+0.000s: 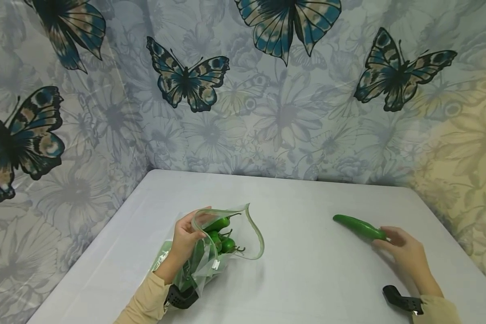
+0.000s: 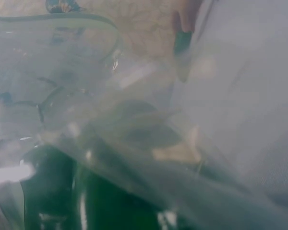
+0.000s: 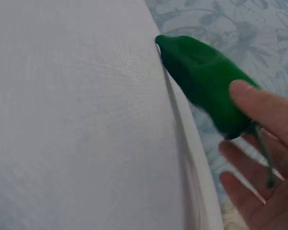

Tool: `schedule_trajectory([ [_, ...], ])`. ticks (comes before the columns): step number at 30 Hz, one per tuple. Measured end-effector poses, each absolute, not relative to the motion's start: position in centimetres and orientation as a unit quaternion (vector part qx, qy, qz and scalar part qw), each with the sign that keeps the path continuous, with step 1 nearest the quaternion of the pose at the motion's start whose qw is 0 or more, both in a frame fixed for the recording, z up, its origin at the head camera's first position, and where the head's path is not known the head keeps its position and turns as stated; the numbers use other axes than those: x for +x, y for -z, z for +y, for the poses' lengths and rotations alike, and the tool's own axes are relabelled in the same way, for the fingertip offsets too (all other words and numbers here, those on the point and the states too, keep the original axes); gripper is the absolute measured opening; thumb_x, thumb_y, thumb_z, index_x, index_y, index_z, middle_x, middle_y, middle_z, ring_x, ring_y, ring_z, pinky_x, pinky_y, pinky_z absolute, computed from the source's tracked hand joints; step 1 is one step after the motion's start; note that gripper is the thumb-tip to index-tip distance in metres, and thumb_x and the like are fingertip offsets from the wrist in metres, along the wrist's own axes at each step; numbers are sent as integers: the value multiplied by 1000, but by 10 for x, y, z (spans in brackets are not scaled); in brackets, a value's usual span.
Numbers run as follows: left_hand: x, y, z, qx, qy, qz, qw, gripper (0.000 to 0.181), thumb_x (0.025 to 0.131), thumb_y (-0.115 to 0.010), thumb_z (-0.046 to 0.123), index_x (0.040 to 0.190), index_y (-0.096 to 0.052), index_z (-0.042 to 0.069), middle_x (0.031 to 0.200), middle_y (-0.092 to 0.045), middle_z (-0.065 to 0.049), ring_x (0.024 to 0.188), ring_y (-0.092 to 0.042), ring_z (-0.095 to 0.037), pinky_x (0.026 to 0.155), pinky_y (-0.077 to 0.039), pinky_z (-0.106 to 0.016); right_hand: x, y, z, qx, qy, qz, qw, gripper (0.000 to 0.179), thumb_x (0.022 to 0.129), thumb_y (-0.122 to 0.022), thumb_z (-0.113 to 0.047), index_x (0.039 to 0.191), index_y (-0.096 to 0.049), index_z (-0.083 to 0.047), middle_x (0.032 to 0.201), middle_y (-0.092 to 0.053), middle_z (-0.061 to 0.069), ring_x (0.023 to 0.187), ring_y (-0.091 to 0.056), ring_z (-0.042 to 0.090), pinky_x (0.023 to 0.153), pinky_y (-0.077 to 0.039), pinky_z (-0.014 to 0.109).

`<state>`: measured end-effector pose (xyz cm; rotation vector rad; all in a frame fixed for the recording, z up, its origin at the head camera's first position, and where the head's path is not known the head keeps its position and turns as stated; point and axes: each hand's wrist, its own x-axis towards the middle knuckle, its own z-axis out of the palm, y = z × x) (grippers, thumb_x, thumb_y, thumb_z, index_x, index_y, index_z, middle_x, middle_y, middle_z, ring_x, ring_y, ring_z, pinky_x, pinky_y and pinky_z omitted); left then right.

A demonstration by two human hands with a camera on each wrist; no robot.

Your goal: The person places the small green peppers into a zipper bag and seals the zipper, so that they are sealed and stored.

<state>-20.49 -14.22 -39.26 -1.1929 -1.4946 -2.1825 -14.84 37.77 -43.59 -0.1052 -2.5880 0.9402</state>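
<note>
At the left of the head view, my left hand (image 1: pixel 184 238) grips the near-left rim of a clear resealable bag (image 1: pixel 261 245) with a green edge, its mouth gaping to the right. Several green peppers (image 1: pixel 228 245) lie inside, stems toward the mouth. Through the hazy plastic, the left wrist view shows dark green peppers (image 2: pixel 115 203) close up. Over on the right, my right hand (image 1: pixel 407 254) pinches a long green pepper (image 1: pixel 358 226) at its stem end, tip pointing left. The thumb (image 3: pixel 259 103) lies on the pepper's side in the right wrist view, with the stem hanging beside the fingers.
Both hands are over a white table (image 1: pixel 299 270). Behind it and along the left hangs a floral backdrop (image 1: pixel 283 121) with butterflies. A black wrist device (image 1: pixel 182 298) sits at the left sleeve, another black device (image 1: pixel 401 300) at the right.
</note>
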Motion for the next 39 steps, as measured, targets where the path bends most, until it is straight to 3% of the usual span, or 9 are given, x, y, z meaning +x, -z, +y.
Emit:
schedule_trajectory([
  [3, -206, 393, -142, -417, 741, -511, 127, 48, 77, -69, 30, 119, -58, 9, 107, -63, -3, 99, -56, -14, 39, -23, -30, -147, 435, 378, -33, -410, -887, 212, 44, 79, -71, -19, 114, -54, 0, 100, -57, -17, 82, -47, -16, 65, -40, 8],
  [5, -206, 393, -142, -417, 740, -512, 128, 48, 77, -69, 30, 119, -58, 9, 107, -63, -3, 99, -57, -14, 42, -26, -29, -146, 433, 377, -18, -455, -862, 224, 40, 79, -71, -12, 115, -54, -4, 99, -52, -26, 85, -49, -15, 69, -39, 6],
  [10, -206, 393, -141, -415, 740, -513, 128, 48, 77, -69, 31, 118, -58, 10, 106, -63, -3, 101, -56, -16, 46, -30, -25, -145, 430, 375, 1, -492, -839, 230, 44, 79, -68, -4, 119, -53, -15, 102, -53, -24, 91, -50, -11, 73, -39, 6],
  [17, -206, 392, -142, -411, 744, -511, 124, 48, 76, -69, 31, 118, -59, 9, 106, -63, -3, 101, -56, -16, 55, -36, -21, -146, 424, 372, -3, -490, -842, 226, 49, 80, -67, -4, 125, -51, -11, 103, -52, -24, 93, -48, -12, 73, -38, 5],
  [28, -204, 391, -142, -419, 743, -509, 116, 47, 78, -68, 30, 119, -58, 10, 108, -62, -3, 99, -57, -14, 36, -19, -30, -148, 415, 364, 14, -476, -851, 221, 42, 80, -68, -4, 119, -54, 3, 106, -52, -22, 97, -46, -9, 78, -36, 6],
  [31, -204, 392, -143, -419, 746, -506, 108, 48, 78, -67, 29, 120, -57, 9, 108, -62, -4, 69, -57, -3, 35, -19, -29, -147, 412, 362, 18, -485, -848, 215, 40, 80, -67, -3, 117, -55, 2, 106, -53, -20, 97, -47, -7, 78, -38, 7],
  [34, -205, 393, -143, -423, 745, -506, 101, 48, 79, -67, 28, 121, -56, 8, 109, -61, -5, 42, -33, -4, 33, -17, -29, -146, 410, 359, 23, -479, -853, 208, 41, 81, -67, -5, 119, -54, 1, 109, -52, -18, 97, -47, -8, 76, -39, 8],
  [35, -205, 393, -143, -423, 745, -506, 100, 48, 79, -67, 28, 121, -56, 8, 109, -61, -5, 39, -23, -7, 33, -17, -28, -145, 409, 358, 26, -478, -853, 207, 40, 81, -66, -5, 119, -54, 0, 111, -53, -16, 97, -48, -8, 75, -39, 9],
  [39, -205, 393, -144, -423, 745, -505, 101, 49, 79, -67, 29, 121, -56, 8, 109, -61, -6, 38, -22, -9, 32, -17, -28, -147, 408, 355, 55, -472, -855, 207, 39, 82, -65, -3, 119, -52, 3, 112, -54, -10, 96, -50, -5, 74, -42, 11],
])
